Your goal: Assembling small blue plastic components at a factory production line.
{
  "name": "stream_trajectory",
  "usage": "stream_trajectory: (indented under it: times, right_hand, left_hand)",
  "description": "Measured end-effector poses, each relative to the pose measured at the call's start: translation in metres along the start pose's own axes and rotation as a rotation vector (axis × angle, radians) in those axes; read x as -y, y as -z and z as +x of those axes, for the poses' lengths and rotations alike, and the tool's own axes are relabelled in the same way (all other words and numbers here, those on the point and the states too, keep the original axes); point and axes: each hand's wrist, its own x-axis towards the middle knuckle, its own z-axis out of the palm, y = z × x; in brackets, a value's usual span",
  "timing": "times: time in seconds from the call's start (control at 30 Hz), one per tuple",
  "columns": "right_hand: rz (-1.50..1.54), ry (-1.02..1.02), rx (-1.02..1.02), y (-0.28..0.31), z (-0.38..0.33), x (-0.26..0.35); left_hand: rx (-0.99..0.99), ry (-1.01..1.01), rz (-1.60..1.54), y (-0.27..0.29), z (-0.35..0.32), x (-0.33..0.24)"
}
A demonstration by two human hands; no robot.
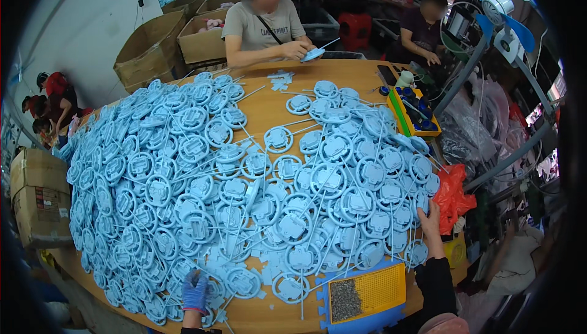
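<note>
My left hand [195, 293], in a blue-purple glove, is low on the near edge of a big heap of light blue plastic ring-shaped parts [158, 191] with thin sticks. Its fingers are apart among the nearest parts, and I see nothing held. My bare right hand [430, 224] reaches to the heap's right edge, fingers stretched out against the outermost light blue parts [391, 192]. Between my arms lies a yellow tray [382, 289] on a blue foam mat [322, 305]; small grey metal pieces, probably screws [345, 300], fill its left part.
Across the wooden table [269, 103], a person [269, 25] holds a light blue part [313, 54]. Another person [422, 31] sits at far right. A yellow bin [422, 114], a red plastic bag [454, 196] and a blue fan [496, 7] stand right; cardboard boxes [41, 196] left.
</note>
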Motion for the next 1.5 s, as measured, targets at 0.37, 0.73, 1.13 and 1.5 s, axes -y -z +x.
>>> stream_trajectory:
  times: [0.37,0.73,1.13,1.5]
  right_hand:
    - [-0.248,-0.033,0.182,0.027,-0.011,0.063]
    - [0.018,0.045,-0.347,-0.018,-0.048,0.029]
    - [-0.089,0.131,-0.258,-0.013,-0.054,0.020]
    - [0.262,0.434,-0.119,-0.017,-0.056,0.217]
  left_hand:
    - [-0.039,0.024,0.059,0.000,-0.001,-0.005]
    - [-0.037,-0.004,0.026,0.027,-0.001,0.018]
    - [-0.012,-0.008,0.049,0.012,0.001,0.006]
    - [-0.104,0.091,-0.377,-0.024,0.053,-0.054]
